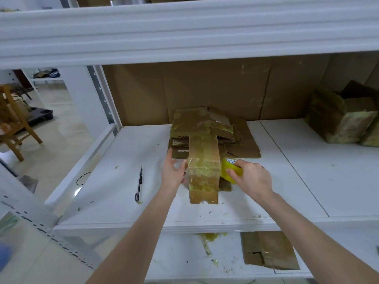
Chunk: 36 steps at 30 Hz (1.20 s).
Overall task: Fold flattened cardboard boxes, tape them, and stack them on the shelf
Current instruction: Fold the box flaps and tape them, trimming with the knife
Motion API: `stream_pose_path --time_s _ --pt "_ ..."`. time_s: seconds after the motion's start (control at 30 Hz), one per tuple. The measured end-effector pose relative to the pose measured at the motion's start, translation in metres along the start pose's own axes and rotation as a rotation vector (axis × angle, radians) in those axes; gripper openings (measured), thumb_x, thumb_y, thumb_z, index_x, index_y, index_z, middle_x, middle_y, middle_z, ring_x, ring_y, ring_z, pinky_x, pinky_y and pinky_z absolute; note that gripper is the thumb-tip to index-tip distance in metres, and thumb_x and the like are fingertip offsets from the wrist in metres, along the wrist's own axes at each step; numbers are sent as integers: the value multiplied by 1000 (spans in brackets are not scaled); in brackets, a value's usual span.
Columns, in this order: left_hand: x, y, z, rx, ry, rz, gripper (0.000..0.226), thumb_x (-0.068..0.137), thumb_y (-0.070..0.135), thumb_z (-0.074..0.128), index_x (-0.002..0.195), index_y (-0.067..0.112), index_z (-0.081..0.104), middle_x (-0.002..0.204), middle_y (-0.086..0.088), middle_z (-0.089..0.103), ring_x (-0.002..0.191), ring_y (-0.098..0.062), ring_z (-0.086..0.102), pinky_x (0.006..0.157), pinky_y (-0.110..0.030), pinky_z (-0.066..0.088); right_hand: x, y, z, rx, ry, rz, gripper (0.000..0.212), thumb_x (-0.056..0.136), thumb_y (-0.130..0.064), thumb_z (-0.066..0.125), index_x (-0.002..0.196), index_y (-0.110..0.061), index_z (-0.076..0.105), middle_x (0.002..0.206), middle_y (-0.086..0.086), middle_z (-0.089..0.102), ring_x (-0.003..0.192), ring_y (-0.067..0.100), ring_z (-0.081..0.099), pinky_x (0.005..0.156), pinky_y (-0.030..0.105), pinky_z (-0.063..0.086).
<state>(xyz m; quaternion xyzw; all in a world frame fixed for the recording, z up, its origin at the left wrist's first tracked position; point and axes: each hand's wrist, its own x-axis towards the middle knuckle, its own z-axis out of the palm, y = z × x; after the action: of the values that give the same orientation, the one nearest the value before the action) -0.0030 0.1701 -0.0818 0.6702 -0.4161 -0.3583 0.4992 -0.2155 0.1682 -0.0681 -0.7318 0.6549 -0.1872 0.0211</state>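
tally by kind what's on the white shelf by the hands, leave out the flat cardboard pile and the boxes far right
folded cardboard box: 1
yellow tape roll: 1
black slim tool: 1
black loop: 1
total: 4

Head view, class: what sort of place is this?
Probably a storeroom or packing area: white metal shelving, a pile of flattened brown cardboard boxes, and a yellow roll of tape gripped in the right hand.

From the box (203,171) on the shelf (123,160): flattened cardboard (205,126) at 12 o'clock, cutter (139,182) at 9, tape roll (230,170) at 3.
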Motion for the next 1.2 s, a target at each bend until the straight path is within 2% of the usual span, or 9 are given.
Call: stream_pose_path --time_s 0.1,0.17,0.27,0.33,0.4,0.57,0.77,0.93,1.2 --pt "-7 -2 -6 63 105 44 36 92 12 60 123 29 57 128 0 50 84 -18 64 79 -32 56 0 2 1 8 -5 1 40 95 -54 45 122 -28 59 106 3 68 100 25 61 69 28 38" --pt "-27 0 -8 138 220 242 26 93 4 55 102 25 67 120 -2 56 89 -5 58 87 -25 50 1 3 2 16 -12 5 41 95 -54 44 124 -29 58 107 3 68 100 25 61 68 27 38" --pt "-60 4 9 350 189 588 30 94 7 49 117 15 66 127 -2 54 115 -9 49 104 -23 38 2 4 4 51 -36 4 40 95 -53 45 125 -29 58 108 4 68 101 26 60 69 28 38" --pt "-68 2 28 581 98 704 39 97 24 40 133 19 55 143 -7 45 136 -25 36 113 -36 27 3 5 4 99 -59 -5 41 95 -52 46 127 -28 57 110 6 68 102 28 60 70 29 38" --pt "-63 -3 38 788 95 782 46 97 34 32 136 20 51 144 -12 46 137 -38 34 111 -53 30 2 10 3 149 -117 -32 46 94 -52 47 133 -28 53 114 7 67 105 30 59 75 32 41" --pt "-46 -14 26 901 101 845 45 96 28 32 137 20 51 138 -13 52 131 -38 43 104 -55 39 -7 22 -3 132 -271 -120 53 97 -50 45 144 -27 38 125 8 61 112 30 55 81 33 40" --pt "-42 -20 28 997 73 902 44 96 22 34 138 22 48 139 -11 51 130 -36 44 103 -52 42 -9 35 -25 -3 -141 -106 51 91 -59 46 137 -38 40 123 -1 63 109 26 58 81 30 41" --pt "-41 -20 29 1009 111 928 48 90 11 61 136 20 52 138 -11 52 130 -34 45 104 -49 43 -9 42 -35 -50 -85 -48 42 92 -58 47 125 -32 41 103 0 67 94 24 61 77 31 38" --pt "-44 -13 24 972 77 885 47 91 12 60 136 21 51 140 -7 51 133 -30 42 104 -44 44 -15 44 -24 5 -58 -70 33 100 -50 36 130 -36 41 102 1 69 97 25 62 85 34 39"
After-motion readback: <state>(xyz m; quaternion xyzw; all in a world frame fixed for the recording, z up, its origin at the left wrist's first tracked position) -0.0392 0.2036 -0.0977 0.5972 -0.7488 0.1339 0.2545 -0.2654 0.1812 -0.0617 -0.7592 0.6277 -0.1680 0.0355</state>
